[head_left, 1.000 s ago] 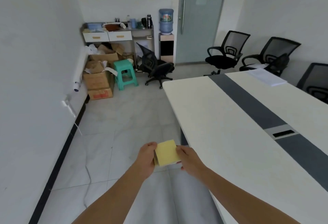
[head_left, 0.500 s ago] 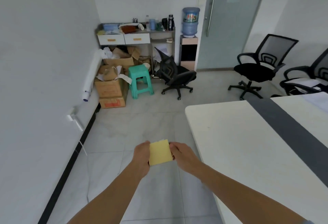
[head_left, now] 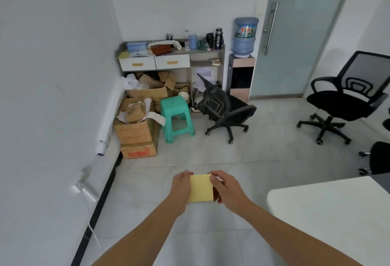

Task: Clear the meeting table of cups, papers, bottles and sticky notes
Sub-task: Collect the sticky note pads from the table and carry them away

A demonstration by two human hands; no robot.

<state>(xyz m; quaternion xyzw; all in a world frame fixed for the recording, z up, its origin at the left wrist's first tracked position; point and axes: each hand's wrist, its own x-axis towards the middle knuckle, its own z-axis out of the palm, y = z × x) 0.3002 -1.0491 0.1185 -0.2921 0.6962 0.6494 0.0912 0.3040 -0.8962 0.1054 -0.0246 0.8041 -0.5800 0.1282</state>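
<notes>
- left hand [head_left: 181, 189] fingers curl round the left edge of the yellow sticky notes [head_left: 200, 188], thumb side on top; closed on the pad, not wide.
- right hand [head_left: 226, 192] pinches the right edge, thumb on the upper corner, other fingers under the pad; also closed on it.
- so the pad is between both hands, touching both, held in the air over the floor, face up twd the person. it looks near square, so no clear long axis; the edges run about straight away from the body.
- the meeting table [head_left: 329, 206] is to the right & a bit behind the hands, only its rounded corner shows; nothing lies on that part. pad is already off the table.
- ahead, well apart: cabinet [head_left: 168, 63] w/ drawers against the far wall, cardboard boxes [head_left: 135, 130] & green stool [head_left: 177, 118] in front of it.
- i judge the next step is to carry the pad to that corner; the drop place lies straight ahead & slightly left, so the left hand is a little nearer. which spot exactly, cannot tell.
</notes>
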